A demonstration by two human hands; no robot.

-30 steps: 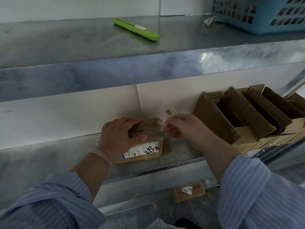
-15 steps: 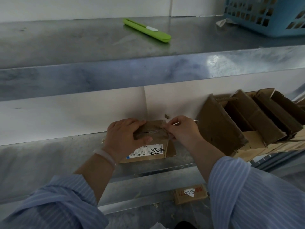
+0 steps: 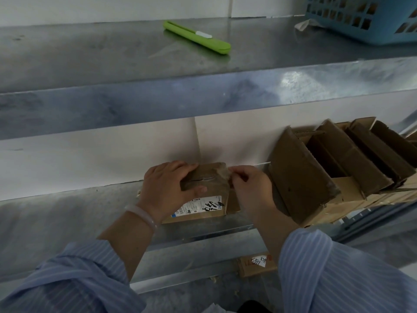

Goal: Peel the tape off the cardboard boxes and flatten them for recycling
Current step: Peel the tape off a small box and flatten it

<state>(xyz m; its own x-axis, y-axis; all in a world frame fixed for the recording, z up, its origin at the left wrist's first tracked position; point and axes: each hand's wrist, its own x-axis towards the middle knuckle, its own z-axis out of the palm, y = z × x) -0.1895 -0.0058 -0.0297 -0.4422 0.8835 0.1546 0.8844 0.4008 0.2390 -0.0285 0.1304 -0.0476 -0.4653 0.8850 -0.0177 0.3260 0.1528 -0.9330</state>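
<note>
Tape, clear and wrinkled, stands up from the far right corner of a small cardboard box. This box lies on the lower metal shelf, in the middle of the view, with the white wall close behind it. A white label with black handwriting is on its near side. The left hand grips the box from the left: the fingers are curled over the far top edge and the thumb lies flat across the top. A pale bracelet is on this wrist. The right hand is at the right side of the box; its thumb and first finger pinch the loose end of the tape, and the other fingers are curled in toward the palm. Both arms wear striped blue sleeves. Just to the right of the right hand, a row of cardboard boxes leans on the same shelf, one against the other, brown and open. Lower down, under this shelf, lies a piece of cardboard with a white sticker. On the upper metal shelf a green cutter lies well apart from the hands, and at the far right a blue basket stands, with a scrap of paper just beside it.
</note>
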